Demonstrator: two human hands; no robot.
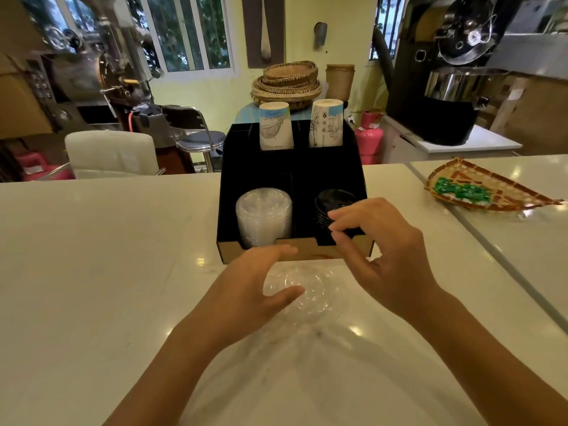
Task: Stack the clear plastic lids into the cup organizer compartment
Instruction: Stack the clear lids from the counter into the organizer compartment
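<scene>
A black cup organizer (227,186) stands on the white counter ahead of me. Its front left compartment holds a stack of clear plastic lids (263,215); the front right one holds black lids (333,199). A clear lid (310,287) lies on the counter just in front of the organizer. My left hand (255,281) is curved around that lid's left side, thumb on its rim, fingers apart. My right hand (384,253) hovers above the lid's right side with spread, bent fingers and holds nothing.
Two stacks of upside-down paper cups (275,126) (326,123) stand in the organizer's rear slots. A woven tray with green packets (479,192) lies at the right on the neighbouring counter. A white chair (110,153) and machines stand behind the counter.
</scene>
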